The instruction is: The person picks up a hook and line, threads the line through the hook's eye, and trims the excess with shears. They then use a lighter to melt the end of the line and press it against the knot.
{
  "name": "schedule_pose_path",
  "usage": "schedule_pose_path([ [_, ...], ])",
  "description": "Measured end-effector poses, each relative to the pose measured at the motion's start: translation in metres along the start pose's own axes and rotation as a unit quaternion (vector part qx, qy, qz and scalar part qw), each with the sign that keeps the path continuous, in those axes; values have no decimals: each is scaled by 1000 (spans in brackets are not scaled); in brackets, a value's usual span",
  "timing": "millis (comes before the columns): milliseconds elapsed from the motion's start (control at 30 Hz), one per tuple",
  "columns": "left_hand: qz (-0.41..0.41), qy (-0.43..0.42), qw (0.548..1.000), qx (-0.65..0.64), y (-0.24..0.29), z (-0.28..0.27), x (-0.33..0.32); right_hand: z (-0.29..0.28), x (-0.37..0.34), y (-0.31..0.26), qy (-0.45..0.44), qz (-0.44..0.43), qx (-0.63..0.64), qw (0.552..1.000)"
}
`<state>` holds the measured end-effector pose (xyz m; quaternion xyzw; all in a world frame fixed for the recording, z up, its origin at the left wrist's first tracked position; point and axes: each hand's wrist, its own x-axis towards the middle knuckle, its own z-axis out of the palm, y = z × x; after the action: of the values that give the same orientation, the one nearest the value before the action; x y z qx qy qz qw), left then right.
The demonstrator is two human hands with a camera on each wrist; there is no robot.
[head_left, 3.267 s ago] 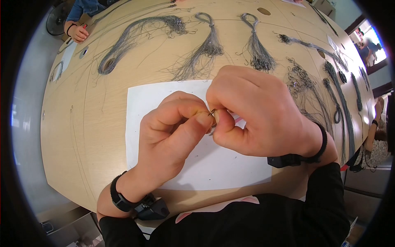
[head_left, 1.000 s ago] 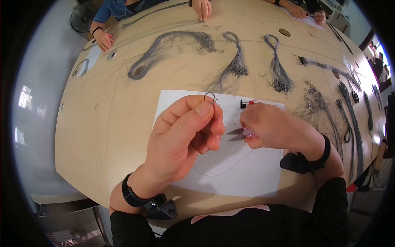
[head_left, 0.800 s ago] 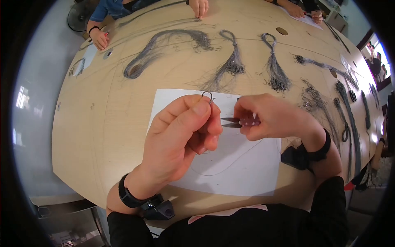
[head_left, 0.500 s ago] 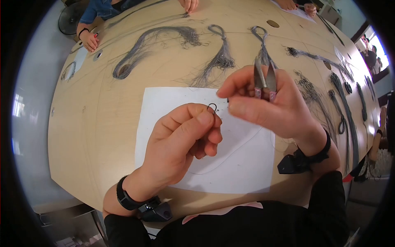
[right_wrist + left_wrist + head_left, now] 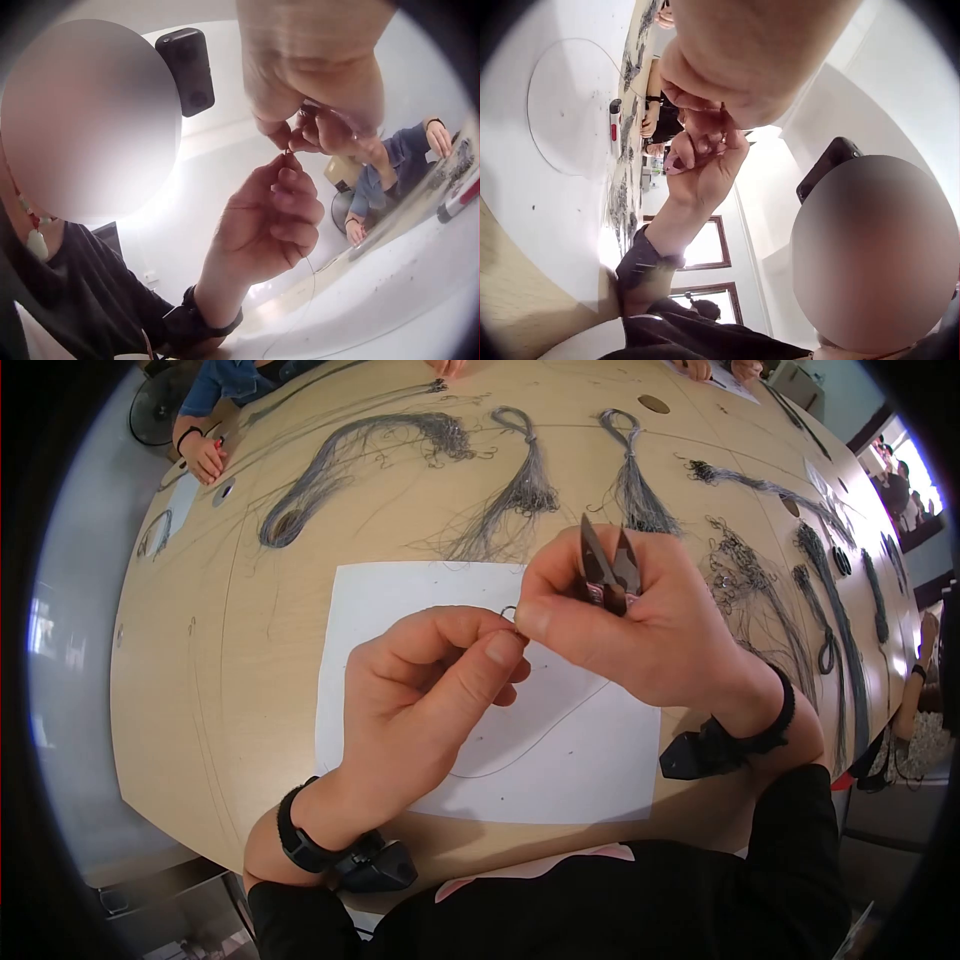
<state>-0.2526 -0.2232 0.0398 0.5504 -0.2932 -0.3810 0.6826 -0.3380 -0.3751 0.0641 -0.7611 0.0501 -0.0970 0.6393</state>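
In the head view my left hand [image 5: 425,690] pinches a small dark hook [image 5: 509,613] between thumb and forefinger above the white paper [image 5: 400,585]. The thumb and forefinger of my right hand [image 5: 640,615] meet at the hook, touching the left fingertips. Small scissors [image 5: 608,565] lie in the right palm, blades pointing up and slightly apart, held by the curled fingers. A thin line [image 5: 540,738] curves over the paper; in the right wrist view the line [image 5: 310,289] hangs below my left hand [image 5: 262,225]. Fingertips hide most of the hook.
Bundles of grey line with hooks lie beyond the paper, including a long curved bundle [image 5: 330,460] and two looped ones [image 5: 530,460]. More bundles [image 5: 835,600] lie at right. A red-and-black marker [image 5: 459,201] is near the paper. Other people's hands [image 5: 205,457] are across the table.
The right hand has gone from holding the scissors forward, low over the paper, to holding them upright in its palm, and its thumb and forefinger have come to the hook. The left hand keeps its pinch.
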Motion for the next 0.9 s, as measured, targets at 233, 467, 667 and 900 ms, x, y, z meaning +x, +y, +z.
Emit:
schedule_pose_path([
  [233,30,-9,998,-47,-2,-2,-1,3,-3,5,1,-49,0,999],
  [467,47,77,996,-24,7,2,-1,-2,-2,-7,35,74,-11,997],
  [667,7,70,997,-34,11,-2,-1,-4,-9,-14,-30,70,-40,996],
  [900,-23,54,992,-109,12,-2,-1,4,-11,-8,-40,-37,-195,979],
])
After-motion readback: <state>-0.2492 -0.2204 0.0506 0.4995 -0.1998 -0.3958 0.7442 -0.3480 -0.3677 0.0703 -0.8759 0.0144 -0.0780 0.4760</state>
